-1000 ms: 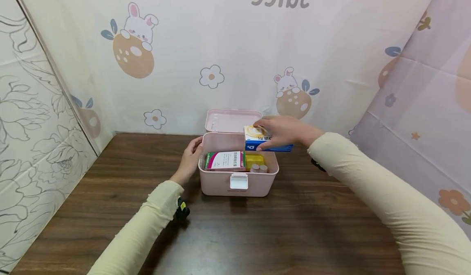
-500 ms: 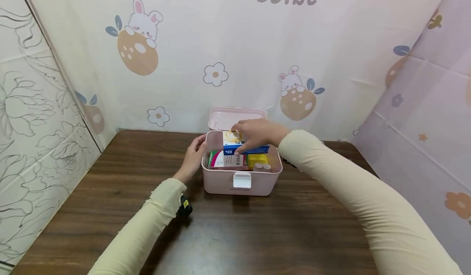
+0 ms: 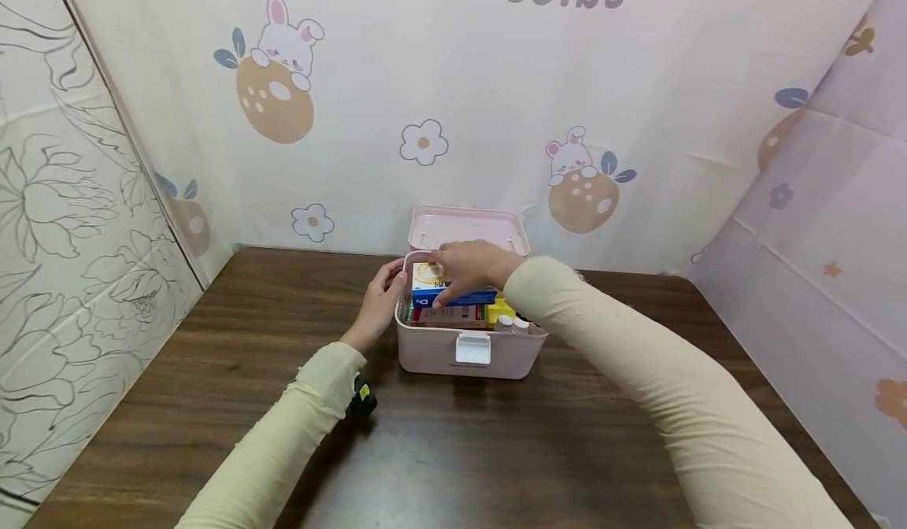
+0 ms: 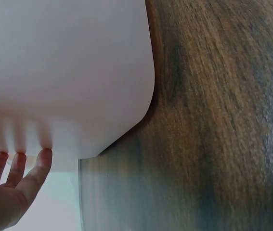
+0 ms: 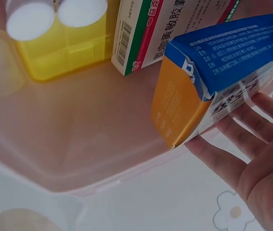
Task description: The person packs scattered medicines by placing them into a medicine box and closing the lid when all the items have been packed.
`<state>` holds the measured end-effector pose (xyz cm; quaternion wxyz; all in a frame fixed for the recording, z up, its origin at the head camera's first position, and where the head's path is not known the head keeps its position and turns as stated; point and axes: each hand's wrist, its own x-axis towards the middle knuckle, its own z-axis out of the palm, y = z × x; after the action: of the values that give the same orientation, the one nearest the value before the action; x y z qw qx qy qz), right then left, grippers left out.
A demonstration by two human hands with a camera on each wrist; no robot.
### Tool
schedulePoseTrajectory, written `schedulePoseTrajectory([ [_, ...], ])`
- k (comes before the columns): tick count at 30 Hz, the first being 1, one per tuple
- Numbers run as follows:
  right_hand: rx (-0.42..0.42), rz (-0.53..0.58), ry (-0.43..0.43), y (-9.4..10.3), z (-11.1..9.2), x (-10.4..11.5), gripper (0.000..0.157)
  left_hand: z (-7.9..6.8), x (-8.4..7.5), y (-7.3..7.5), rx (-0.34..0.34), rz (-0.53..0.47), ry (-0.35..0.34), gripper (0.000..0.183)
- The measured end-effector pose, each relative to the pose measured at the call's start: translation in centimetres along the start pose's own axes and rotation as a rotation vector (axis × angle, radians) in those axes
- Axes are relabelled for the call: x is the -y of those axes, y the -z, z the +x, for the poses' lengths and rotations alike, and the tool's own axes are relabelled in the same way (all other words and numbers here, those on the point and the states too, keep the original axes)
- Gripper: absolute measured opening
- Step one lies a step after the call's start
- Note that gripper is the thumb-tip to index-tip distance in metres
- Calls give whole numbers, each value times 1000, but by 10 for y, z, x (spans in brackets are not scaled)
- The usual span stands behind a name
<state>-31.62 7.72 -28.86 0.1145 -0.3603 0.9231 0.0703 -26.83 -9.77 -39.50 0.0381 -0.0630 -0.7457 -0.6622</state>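
My right hand holds a blue, white and orange medicine box by its long sides, low inside the open pink storage box. Beneath it in the head view lies a white, green and magenta medicine box, partly covered. Beside that are a yellow container and two white-capped bottles. My left hand rests at the storage box's left side, its fairly straight fingers touching the outer wall.
The storage box's lid stands raised at the back, near the patterned curtain. A white latch hangs on the front. The dark wooden table extends around the box.
My right hand has carried the blue medicine box leftward and down into the storage box, over the green and magenta one. My left hand has stayed at the box's side.
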Motion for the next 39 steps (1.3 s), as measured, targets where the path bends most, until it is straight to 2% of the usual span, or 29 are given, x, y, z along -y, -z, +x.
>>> schedulePoseTrajectory([
  [9,25,10,24,-11,14,7,85,0,0,0,1,-30,-25,44],
  [18,28,-83,29,-25,22,11,87,1,3,-1,-15,-4,-34,43],
  [20,20,-96,34,-26,23,12,87,-4,-8,-1,-7,-12,-19,43],
  [25,23,-106,29,-30,26,13,86,-1,-8,0,-3,-11,2,43],
  [27,34,-113,19,-32,28,13,86,4,2,0,-2,-7,1,44],
  [32,53,-129,11,-34,30,15,87,4,3,0,8,-11,3,46],
  [39,68,-153,12,-31,30,18,86,2,3,0,-13,0,-8,45],
])
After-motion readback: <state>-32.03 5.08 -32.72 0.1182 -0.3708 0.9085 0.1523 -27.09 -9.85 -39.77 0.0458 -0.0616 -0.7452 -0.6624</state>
